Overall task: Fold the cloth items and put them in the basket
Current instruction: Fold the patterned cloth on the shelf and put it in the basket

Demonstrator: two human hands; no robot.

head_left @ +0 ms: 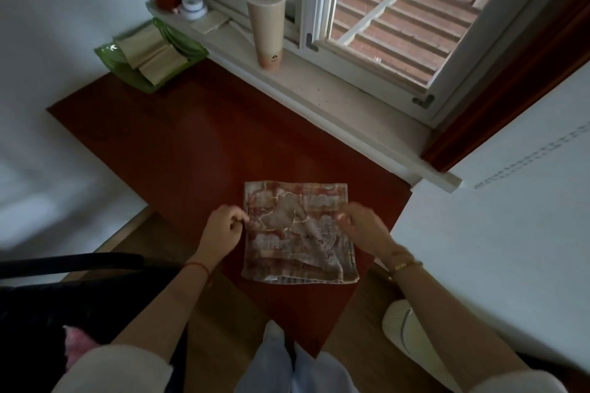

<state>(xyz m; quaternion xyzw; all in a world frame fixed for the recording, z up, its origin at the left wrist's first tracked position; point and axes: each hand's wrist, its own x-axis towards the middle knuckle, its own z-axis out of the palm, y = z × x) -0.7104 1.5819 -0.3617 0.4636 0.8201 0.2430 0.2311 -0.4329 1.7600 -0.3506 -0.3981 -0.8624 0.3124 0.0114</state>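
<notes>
Left hand (223,228) and right hand (364,228) pinch the cloth (297,236); cup (266,25) logo illegible.

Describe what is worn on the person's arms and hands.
The left hand is bare, with a thin red string bracelet at the wrist. The right hand is bare too, with gold-coloured bangles at its wrist. Both arms wear pale, off-white sleeves, pushed up.

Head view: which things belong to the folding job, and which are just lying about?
Job: patterned cloth, pinched by left hand and right hand; green basket; folded beige cloths in it.
Lying about: drink cup with straw and tape roll on the windowsill; black bag at left.
</notes>
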